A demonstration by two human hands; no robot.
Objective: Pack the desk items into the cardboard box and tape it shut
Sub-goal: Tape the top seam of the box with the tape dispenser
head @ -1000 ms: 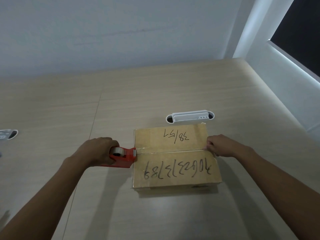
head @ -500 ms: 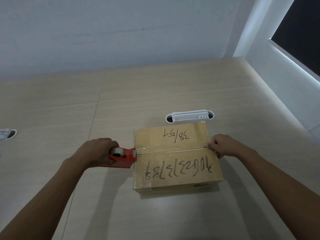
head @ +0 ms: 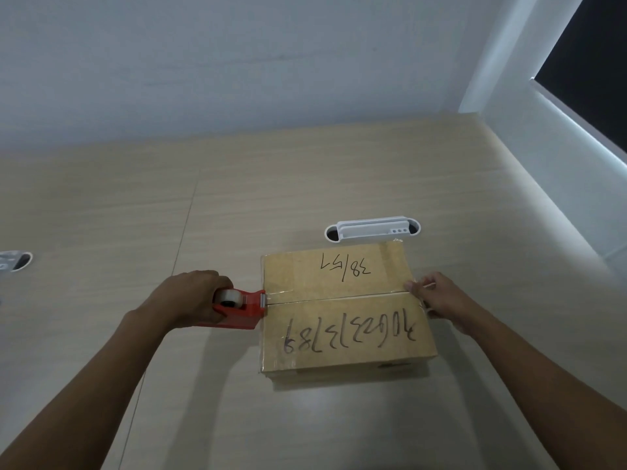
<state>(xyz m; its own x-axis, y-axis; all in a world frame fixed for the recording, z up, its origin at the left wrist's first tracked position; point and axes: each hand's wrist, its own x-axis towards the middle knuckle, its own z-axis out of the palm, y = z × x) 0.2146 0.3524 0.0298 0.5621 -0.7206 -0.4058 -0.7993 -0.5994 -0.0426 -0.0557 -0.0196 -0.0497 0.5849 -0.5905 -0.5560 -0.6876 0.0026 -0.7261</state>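
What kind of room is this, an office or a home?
Probably an office or study room. The long wooden desk has a white cable port set into it, it stands against a plain wall, and a window is on the right.

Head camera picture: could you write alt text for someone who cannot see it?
A closed cardboard box sits on a wooden desk while the left hand holds a red tape dispenser at its left edge. The right hand presses the tape at the right edge.
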